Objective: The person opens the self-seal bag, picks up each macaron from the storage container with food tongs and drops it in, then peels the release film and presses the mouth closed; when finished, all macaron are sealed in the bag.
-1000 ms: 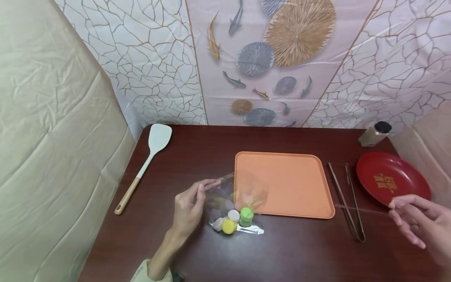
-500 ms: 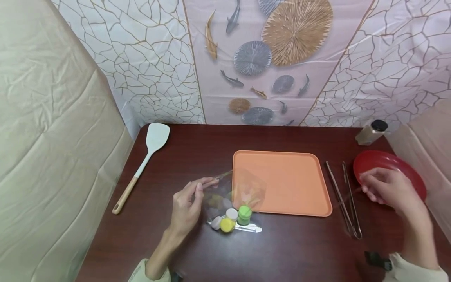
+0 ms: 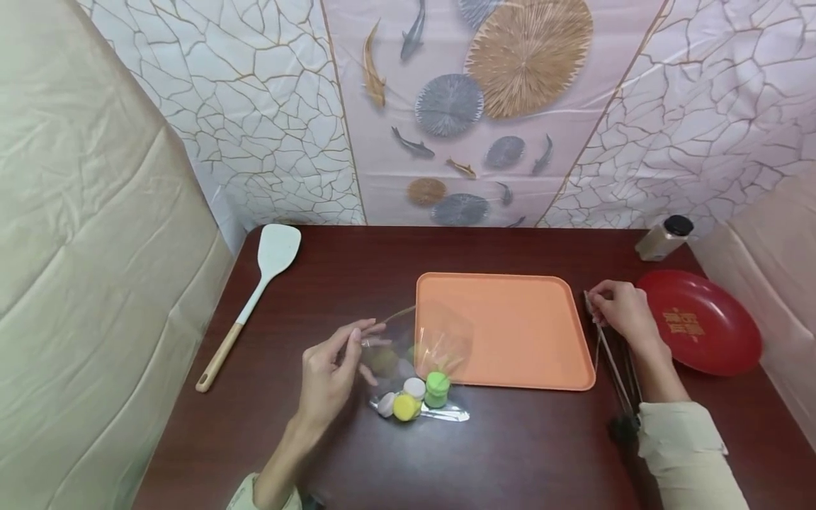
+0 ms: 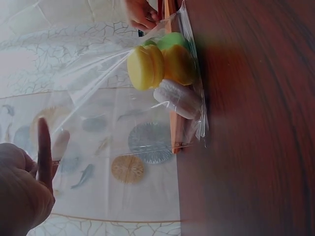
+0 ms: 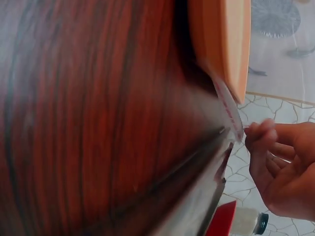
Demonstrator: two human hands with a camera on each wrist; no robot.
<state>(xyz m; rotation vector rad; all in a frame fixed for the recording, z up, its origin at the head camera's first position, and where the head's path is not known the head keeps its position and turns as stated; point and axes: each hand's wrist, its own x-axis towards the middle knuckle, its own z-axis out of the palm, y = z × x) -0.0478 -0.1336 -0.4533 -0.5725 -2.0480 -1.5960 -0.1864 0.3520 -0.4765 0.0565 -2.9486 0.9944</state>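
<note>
My left hand (image 3: 328, 375) pinches the upper edge of a clear plastic bag (image 3: 454, 414), which stands upright on the table in front of the orange tray (image 3: 503, 329). At the bottom of the bag sit several macarons: yellow (image 4: 140, 68), green (image 3: 437, 389) and pale ones (image 4: 178, 98). My right hand (image 3: 627, 312) is above the metal tongs (image 3: 615, 372), between the tray and the red plate (image 3: 714, 326). Between its thumb and fingers it pinches a thin clear strip (image 5: 227, 105) with red marks, which hangs down beside the tongs.
A white spatula (image 3: 258, 294) with a wooden handle lies at the left of the dark wooden table (image 3: 510, 453). A black-lidded jar (image 3: 663, 239) lies tilted at the back right corner. Patterned cloth hangs behind, and padded beige walls (image 3: 108, 234) flank both sides.
My right hand has moved left from the far right, past the red plate to above the tongs, carrying the thin strip. The left hand and the bag of macarons have stayed almost in place.
</note>
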